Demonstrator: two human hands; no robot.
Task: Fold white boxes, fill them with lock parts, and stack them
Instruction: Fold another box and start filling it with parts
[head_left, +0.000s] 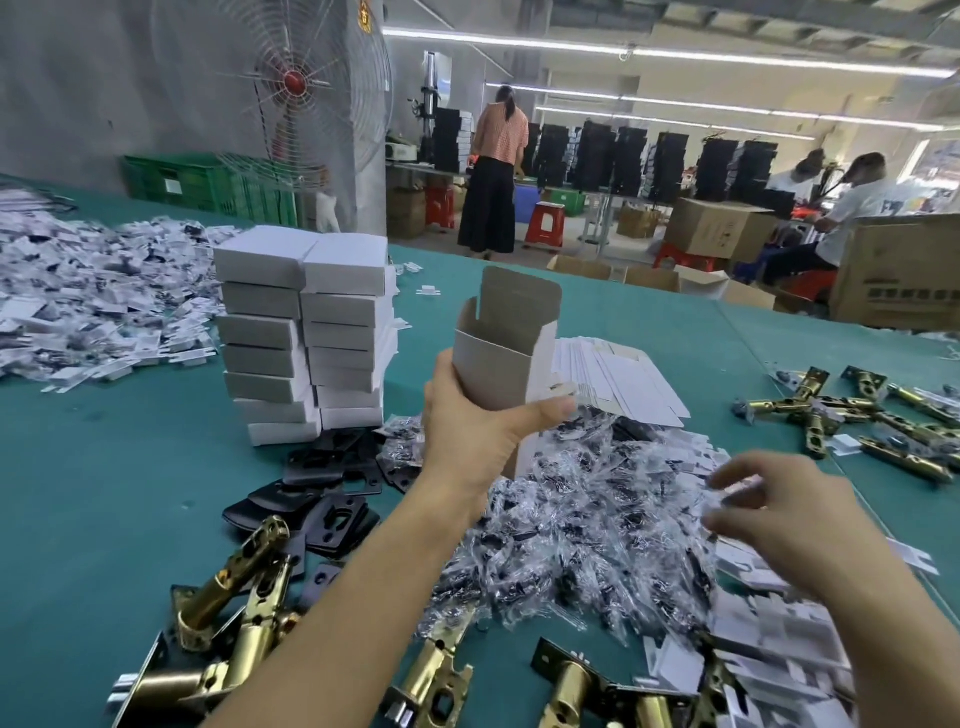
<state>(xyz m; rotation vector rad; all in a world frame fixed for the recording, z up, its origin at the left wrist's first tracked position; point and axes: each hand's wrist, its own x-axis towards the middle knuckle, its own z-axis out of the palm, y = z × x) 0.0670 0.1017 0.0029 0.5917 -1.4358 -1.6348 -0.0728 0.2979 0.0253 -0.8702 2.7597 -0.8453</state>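
Note:
My left hand (475, 423) grips an upright white box (501, 345) above the green table (104, 467), its top flaps standing open. My right hand (779, 512) hovers over a pile of clear plastic bags of small black parts (587, 514), fingers loosely curled and blurred, holding nothing that I can see. Two stacks of closed white boxes (306, 338) stand left of the held box. Flat unfolded box blanks (618, 376) lie behind the held box. Brass latch bolts (244, 597) lie at the near edge, with more (857, 415) at the right. Black strike plates (317, 499) sit beside the bag pile.
A heap of white paper slips (88, 306) covers the table's far left. White card inserts (769, 639) lie at the near right. A large fan (291, 88) and green crates (192, 182) stand behind the table. Cardboard cartons (893, 270) and several people are further back.

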